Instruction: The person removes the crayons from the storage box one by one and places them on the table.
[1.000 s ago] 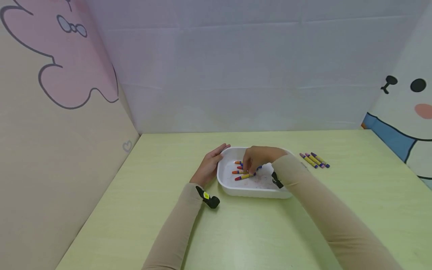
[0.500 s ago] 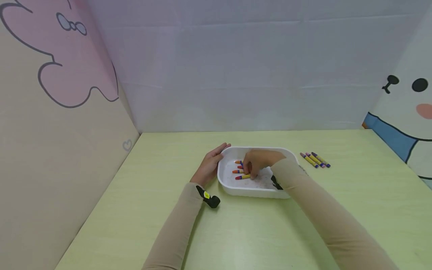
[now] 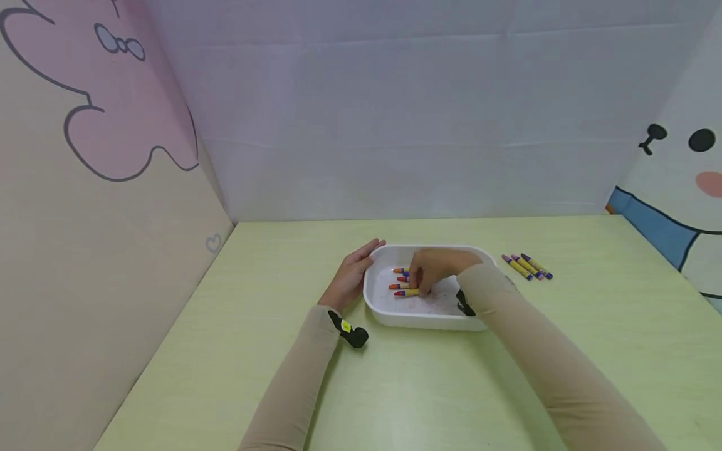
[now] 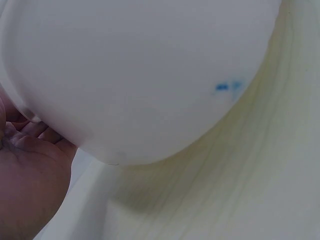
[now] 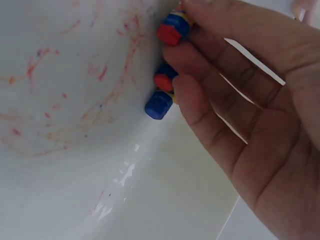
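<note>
My left hand (image 3: 345,280) holds the left end of a white plastic tray (image 3: 434,322), its thumb at the rim and its fingers along the outside wall. In the left wrist view, the tray's outer wall (image 4: 140,75) covers part of that hand. Inside the tray, my right hand (image 3: 434,269) pinches a red crayon (image 3: 405,293) in a yellow wrapper. In the right wrist view, the pinched crayon (image 5: 171,31) has a red end between thumb and finger. Beyond it lie several more crayons, among them an orange one (image 3: 397,287); the right hand hides their other ends.
Three crayons (image 3: 527,267) in yellow wrappers lie side by side on the pale green table (image 3: 417,388), right of the tray. Coloured wax marks (image 5: 95,75) streak the tray's floor. A pale back wall (image 3: 361,125) and printed side panels surround the table.
The nearest red crayon has shifted away from me and turned more level, closer in line with the others. My right hand moved slightly with it; the left hand and tray stayed put.
</note>
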Available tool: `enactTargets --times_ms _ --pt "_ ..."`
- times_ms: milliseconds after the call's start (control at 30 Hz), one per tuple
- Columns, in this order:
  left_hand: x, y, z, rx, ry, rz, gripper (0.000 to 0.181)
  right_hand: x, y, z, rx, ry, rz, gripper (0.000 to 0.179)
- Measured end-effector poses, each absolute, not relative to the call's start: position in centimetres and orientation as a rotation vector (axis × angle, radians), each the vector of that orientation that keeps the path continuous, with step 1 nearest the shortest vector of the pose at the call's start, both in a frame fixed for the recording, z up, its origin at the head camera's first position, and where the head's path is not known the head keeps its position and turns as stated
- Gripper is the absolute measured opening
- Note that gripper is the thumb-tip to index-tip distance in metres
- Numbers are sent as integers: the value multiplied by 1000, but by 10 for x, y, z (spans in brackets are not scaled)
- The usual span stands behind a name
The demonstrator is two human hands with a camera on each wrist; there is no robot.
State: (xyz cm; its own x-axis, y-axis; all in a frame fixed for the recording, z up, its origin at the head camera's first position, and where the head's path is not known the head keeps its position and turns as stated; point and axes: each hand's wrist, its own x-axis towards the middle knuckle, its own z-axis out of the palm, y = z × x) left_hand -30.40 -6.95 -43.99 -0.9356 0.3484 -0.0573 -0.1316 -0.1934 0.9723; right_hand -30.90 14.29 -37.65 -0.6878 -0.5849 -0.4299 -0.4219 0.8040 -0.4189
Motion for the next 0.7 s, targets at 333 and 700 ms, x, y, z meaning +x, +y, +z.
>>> enactTargets --times_ms 333,700 --pt "-305 -68 -439 254 1759 2206 47 -309 160 -357 -794 2453 -453 10" --pt "-306 -68 -440 231 1758 2220 47 -308 191 -334 -747 2520 -497 11"
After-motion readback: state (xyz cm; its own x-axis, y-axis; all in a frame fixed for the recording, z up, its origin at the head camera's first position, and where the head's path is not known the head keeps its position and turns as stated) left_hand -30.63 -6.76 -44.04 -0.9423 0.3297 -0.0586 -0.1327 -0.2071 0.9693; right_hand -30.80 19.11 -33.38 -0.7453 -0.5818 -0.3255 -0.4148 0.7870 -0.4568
